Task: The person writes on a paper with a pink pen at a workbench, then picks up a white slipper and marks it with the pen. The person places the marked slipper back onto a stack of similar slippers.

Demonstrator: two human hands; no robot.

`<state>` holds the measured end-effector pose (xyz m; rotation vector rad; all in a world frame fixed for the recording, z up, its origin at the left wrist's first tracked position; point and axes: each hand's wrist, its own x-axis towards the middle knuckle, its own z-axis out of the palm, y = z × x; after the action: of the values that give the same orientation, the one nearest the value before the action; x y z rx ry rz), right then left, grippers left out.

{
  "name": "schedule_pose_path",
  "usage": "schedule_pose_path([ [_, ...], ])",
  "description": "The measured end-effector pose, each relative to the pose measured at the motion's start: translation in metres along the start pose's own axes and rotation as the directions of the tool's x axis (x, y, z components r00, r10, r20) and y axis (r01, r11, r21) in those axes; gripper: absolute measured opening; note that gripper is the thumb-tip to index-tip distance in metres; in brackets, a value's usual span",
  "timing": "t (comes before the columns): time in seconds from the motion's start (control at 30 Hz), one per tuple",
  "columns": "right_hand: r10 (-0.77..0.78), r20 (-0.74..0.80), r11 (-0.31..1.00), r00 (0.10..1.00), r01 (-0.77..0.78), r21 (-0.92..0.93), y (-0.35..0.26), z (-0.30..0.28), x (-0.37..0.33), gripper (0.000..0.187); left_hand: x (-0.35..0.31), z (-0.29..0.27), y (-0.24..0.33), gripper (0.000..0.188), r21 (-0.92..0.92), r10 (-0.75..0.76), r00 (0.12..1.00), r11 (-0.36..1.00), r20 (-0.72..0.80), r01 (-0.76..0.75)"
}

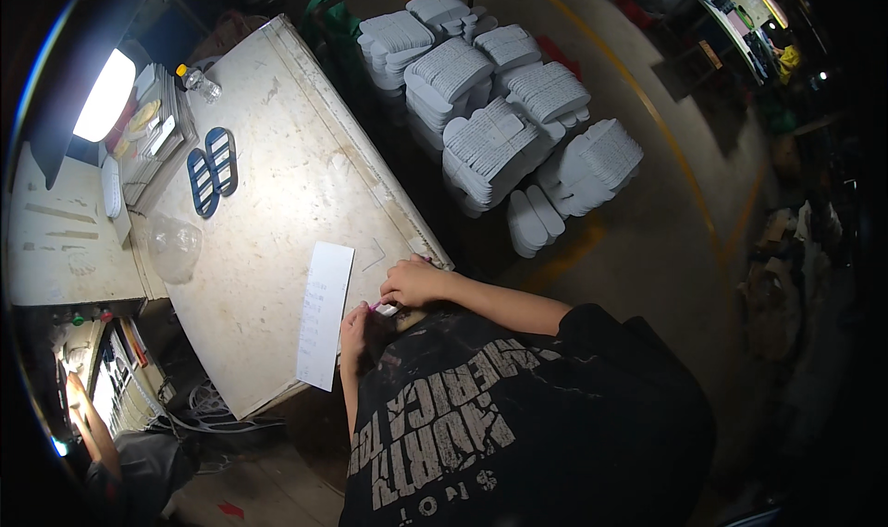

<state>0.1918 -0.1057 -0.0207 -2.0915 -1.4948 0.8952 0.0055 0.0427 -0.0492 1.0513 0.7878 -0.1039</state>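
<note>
At the table's near edge my two hands are close together. My left hand pinches one end of a thin pink stick-like thing, too small to name. The fingers of my right hand close on its other end. A small white piece shows just below the right fingers; I cannot make out what it is. Beside my left hand lies a long white paper sheet with handwritten lines, its lower end reaching past the table edge. The worn white table bears it.
Dark blue slotted oval pieces and a clear yellow-capped bottle sit farther back, near a clear plastic bag. A bright lamp stands left. Stacked grey sole-shaped sheets lie beyond the right edge. Another person's arm is lower left.
</note>
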Motion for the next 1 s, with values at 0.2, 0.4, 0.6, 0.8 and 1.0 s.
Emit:
schedule_pose_path([
  [0.2, 0.006, 0.077, 0.999, 0.997, -0.010, 0.053, 0.002, -0.006, 0.003, 0.030, -0.008, 0.001, 0.026, 0.037, -0.038, -0.102, 0.987, 0.994, 0.124, 0.107],
  [0.4, 0.007, 0.071, 0.998, 0.997, -0.011, 0.054, -0.004, -0.012, -0.003, 0.030, -0.010, 0.005, 0.036, 0.038, -0.008, -0.118, 0.978, 0.993, 0.170, 0.121],
  [0.6, 0.093, -0.382, 0.994, 0.920, -0.063, 0.090, 0.014, -0.026, -0.021, 0.033, -0.011, 0.001, 0.015, 0.044, -0.188, 0.059, 0.984, 0.982, 0.170, -0.027],
  [0.8, 0.534, -0.679, 0.827, 0.504, -0.477, 0.297, 0.137, -0.075, -0.019, 0.019, -0.005, -0.005, 0.000, 0.049, -0.268, 0.169, 0.972, 0.956, 0.163, -0.122],
  [1.0, 0.710, -0.526, 0.658, 0.467, -0.706, 0.263, 0.232, -0.101, -0.039, 0.051, -0.009, 0.002, 0.009, 0.050, -0.256, 0.116, 0.985, 0.963, 0.125, -0.081],
])
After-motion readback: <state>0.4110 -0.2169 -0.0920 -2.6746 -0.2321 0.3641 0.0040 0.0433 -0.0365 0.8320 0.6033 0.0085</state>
